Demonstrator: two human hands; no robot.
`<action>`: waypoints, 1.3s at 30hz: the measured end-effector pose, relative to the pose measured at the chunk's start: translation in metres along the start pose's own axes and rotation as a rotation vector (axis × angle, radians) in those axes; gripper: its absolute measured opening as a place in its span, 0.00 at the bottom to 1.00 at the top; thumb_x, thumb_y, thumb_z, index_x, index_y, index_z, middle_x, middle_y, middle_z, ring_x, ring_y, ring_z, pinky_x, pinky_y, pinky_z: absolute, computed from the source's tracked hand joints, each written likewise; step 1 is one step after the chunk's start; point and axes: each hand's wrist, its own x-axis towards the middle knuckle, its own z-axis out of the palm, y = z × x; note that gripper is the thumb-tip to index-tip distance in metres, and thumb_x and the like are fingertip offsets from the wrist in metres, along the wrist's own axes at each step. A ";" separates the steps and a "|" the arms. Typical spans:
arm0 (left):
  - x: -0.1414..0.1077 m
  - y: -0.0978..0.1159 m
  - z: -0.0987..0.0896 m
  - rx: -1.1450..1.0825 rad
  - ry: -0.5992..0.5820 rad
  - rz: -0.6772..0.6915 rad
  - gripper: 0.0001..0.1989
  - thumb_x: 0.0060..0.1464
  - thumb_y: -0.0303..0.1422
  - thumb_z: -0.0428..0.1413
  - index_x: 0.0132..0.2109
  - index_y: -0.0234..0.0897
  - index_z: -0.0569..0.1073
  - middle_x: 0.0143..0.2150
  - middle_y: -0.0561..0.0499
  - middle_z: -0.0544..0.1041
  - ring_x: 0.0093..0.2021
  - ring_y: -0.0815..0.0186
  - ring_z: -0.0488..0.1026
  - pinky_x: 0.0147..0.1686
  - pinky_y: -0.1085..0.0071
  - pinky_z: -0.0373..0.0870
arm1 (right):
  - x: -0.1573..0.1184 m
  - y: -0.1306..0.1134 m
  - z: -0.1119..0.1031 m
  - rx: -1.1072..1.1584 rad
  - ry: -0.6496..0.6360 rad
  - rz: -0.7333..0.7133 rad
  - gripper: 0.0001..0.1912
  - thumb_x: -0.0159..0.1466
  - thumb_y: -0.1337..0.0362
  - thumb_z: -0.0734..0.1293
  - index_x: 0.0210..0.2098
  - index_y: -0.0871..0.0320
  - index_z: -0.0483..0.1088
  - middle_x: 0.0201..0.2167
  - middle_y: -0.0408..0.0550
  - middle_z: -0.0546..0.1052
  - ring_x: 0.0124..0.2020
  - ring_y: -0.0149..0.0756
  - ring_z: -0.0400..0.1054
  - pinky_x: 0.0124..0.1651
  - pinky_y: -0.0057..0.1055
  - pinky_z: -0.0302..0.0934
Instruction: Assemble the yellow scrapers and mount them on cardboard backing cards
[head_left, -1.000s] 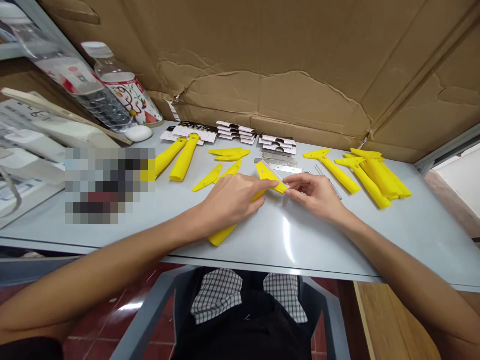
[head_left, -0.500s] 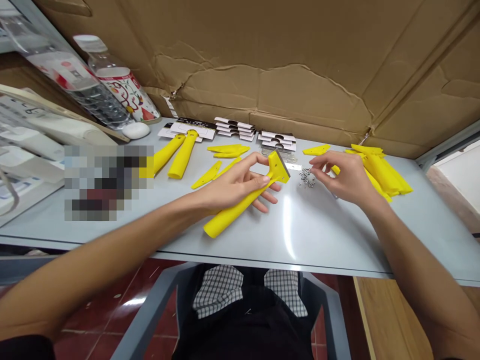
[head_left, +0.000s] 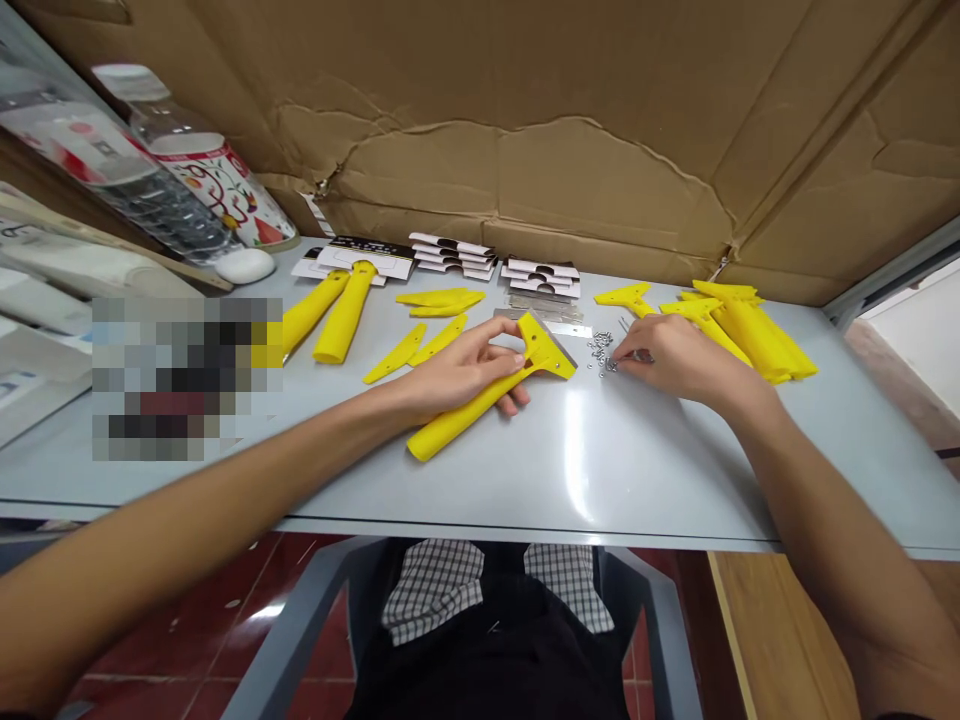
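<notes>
A yellow scraper [head_left: 469,412] lies slanted in my left hand [head_left: 469,372], its handle under the palm and the thumb and fingers closed round its neck. A thin metal blade [head_left: 559,340] runs along the edge of its head, and a small screw sits near one end. My right hand [head_left: 671,355] is pinched at the edge of a pile of small screws [head_left: 600,345], fingertips touching them. A sliver of shiny metal shows among those fingers, too small to name. Behind the scraper head, flat metal blades [head_left: 544,312] lie on the table.
Loose yellow clamp plates [head_left: 441,299] and finished-looking scrapers [head_left: 345,312] lie left. More yellow handles [head_left: 769,335] are piled right. Folded cards [head_left: 454,257] line the cardboard wall [head_left: 517,180]. Bottles [head_left: 217,185] and a white mouse [head_left: 244,265] stand back left.
My right hand has come down and slightly nearer on the screw pile, fingertips now at its near edge. The scraper has turned a little in my left hand. The view has shifted slightly.
</notes>
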 end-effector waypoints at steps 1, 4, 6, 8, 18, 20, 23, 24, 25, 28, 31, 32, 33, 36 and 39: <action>0.000 0.001 0.002 0.013 0.024 0.015 0.11 0.71 0.35 0.58 0.56 0.42 0.66 0.36 0.47 0.84 0.27 0.63 0.82 0.31 0.64 0.82 | 0.000 0.000 0.002 0.003 0.003 -0.009 0.11 0.65 0.70 0.71 0.40 0.52 0.87 0.39 0.50 0.85 0.38 0.46 0.75 0.44 0.45 0.67; -0.001 0.002 0.008 -0.013 0.079 0.067 0.09 0.69 0.33 0.59 0.53 0.40 0.69 0.45 0.45 0.81 0.26 0.67 0.79 0.24 0.68 0.77 | 0.001 0.002 0.009 0.018 0.022 -0.024 0.12 0.65 0.71 0.71 0.38 0.51 0.87 0.37 0.49 0.84 0.38 0.46 0.75 0.44 0.45 0.67; -0.002 0.002 0.012 -0.043 0.111 0.078 0.09 0.69 0.33 0.60 0.52 0.40 0.69 0.47 0.44 0.80 0.27 0.69 0.79 0.23 0.70 0.76 | 0.001 0.003 0.013 0.019 0.034 -0.017 0.13 0.65 0.71 0.70 0.37 0.50 0.86 0.36 0.48 0.84 0.38 0.46 0.75 0.44 0.46 0.67; -0.005 0.002 0.017 -0.089 0.146 0.081 0.10 0.69 0.35 0.61 0.52 0.41 0.67 0.49 0.44 0.80 0.26 0.70 0.78 0.22 0.71 0.75 | 0.001 0.004 0.013 0.012 0.046 -0.010 0.12 0.66 0.71 0.69 0.37 0.51 0.85 0.37 0.49 0.84 0.39 0.47 0.75 0.44 0.46 0.67; -0.019 -0.006 0.044 -0.312 0.202 0.012 0.19 0.64 0.41 0.65 0.54 0.39 0.68 0.63 0.36 0.76 0.36 0.64 0.84 0.32 0.66 0.86 | 0.004 -0.052 -0.002 0.524 0.375 -0.101 0.04 0.71 0.61 0.73 0.39 0.49 0.82 0.43 0.49 0.83 0.47 0.45 0.77 0.48 0.44 0.70; -0.020 -0.007 0.045 -0.373 0.214 0.011 0.19 0.63 0.39 0.66 0.53 0.38 0.69 0.61 0.37 0.77 0.40 0.61 0.86 0.38 0.64 0.88 | 0.005 -0.063 0.007 0.646 0.388 -0.118 0.03 0.70 0.59 0.75 0.39 0.47 0.83 0.46 0.49 0.82 0.48 0.45 0.76 0.50 0.45 0.71; -0.020 -0.008 0.048 -0.417 0.218 0.024 0.17 0.63 0.37 0.66 0.51 0.36 0.71 0.60 0.38 0.77 0.45 0.59 0.86 0.43 0.62 0.88 | 0.008 -0.072 0.021 0.749 0.381 -0.071 0.03 0.69 0.57 0.76 0.40 0.46 0.84 0.48 0.49 0.81 0.52 0.46 0.75 0.55 0.48 0.71; -0.020 -0.009 0.049 -0.413 0.222 0.028 0.16 0.63 0.37 0.66 0.51 0.36 0.71 0.60 0.38 0.77 0.46 0.59 0.86 0.44 0.62 0.88 | 0.008 -0.074 0.025 0.764 0.385 -0.050 0.03 0.69 0.56 0.76 0.40 0.46 0.84 0.49 0.49 0.81 0.53 0.47 0.75 0.58 0.49 0.70; -0.020 -0.009 0.049 -0.400 0.229 0.031 0.16 0.63 0.37 0.66 0.51 0.36 0.71 0.60 0.38 0.77 0.46 0.58 0.85 0.44 0.61 0.89 | 0.009 -0.075 0.028 0.778 0.389 -0.032 0.03 0.68 0.56 0.76 0.40 0.45 0.85 0.49 0.49 0.81 0.54 0.47 0.75 0.61 0.51 0.69; -0.021 -0.011 0.052 -0.343 0.252 0.043 0.14 0.64 0.38 0.65 0.51 0.38 0.72 0.60 0.38 0.77 0.47 0.58 0.85 0.46 0.61 0.88 | 0.012 -0.077 0.034 0.840 0.385 0.012 0.04 0.68 0.54 0.77 0.39 0.45 0.86 0.50 0.49 0.81 0.55 0.47 0.74 0.63 0.52 0.69; -0.021 -0.013 0.053 -0.309 0.270 0.069 0.14 0.64 0.38 0.64 0.51 0.39 0.71 0.58 0.40 0.77 0.45 0.60 0.85 0.46 0.60 0.88 | 0.015 -0.078 0.037 0.910 0.356 0.046 0.06 0.67 0.52 0.78 0.40 0.44 0.86 0.52 0.50 0.80 0.56 0.48 0.74 0.60 0.51 0.71; -0.021 -0.013 0.054 -0.304 0.271 0.081 0.14 0.64 0.38 0.64 0.50 0.39 0.71 0.57 0.41 0.78 0.44 0.61 0.85 0.47 0.60 0.87 | 0.016 -0.079 0.038 0.928 0.352 0.051 0.06 0.67 0.52 0.78 0.40 0.44 0.86 0.52 0.50 0.80 0.56 0.47 0.74 0.59 0.50 0.71; -0.021 -0.014 0.054 -0.300 0.269 0.094 0.14 0.64 0.38 0.64 0.50 0.38 0.71 0.56 0.42 0.78 0.43 0.61 0.85 0.47 0.60 0.87 | 0.017 -0.080 0.039 0.943 0.351 0.052 0.06 0.67 0.52 0.78 0.40 0.44 0.86 0.51 0.50 0.80 0.56 0.47 0.74 0.60 0.50 0.71; -0.021 -0.014 0.054 -0.278 0.252 0.139 0.12 0.64 0.37 0.64 0.47 0.38 0.70 0.52 0.44 0.78 0.42 0.61 0.85 0.49 0.58 0.85 | 0.019 -0.084 0.040 0.973 0.354 0.061 0.05 0.66 0.54 0.79 0.39 0.45 0.86 0.50 0.50 0.80 0.55 0.46 0.74 0.58 0.49 0.71; -0.021 -0.015 0.055 -0.241 0.242 0.169 0.12 0.65 0.38 0.63 0.47 0.39 0.70 0.51 0.45 0.78 0.42 0.61 0.85 0.50 0.58 0.84 | 0.021 -0.089 0.040 0.984 0.349 0.098 0.06 0.64 0.53 0.80 0.38 0.46 0.87 0.50 0.51 0.80 0.55 0.46 0.74 0.54 0.47 0.71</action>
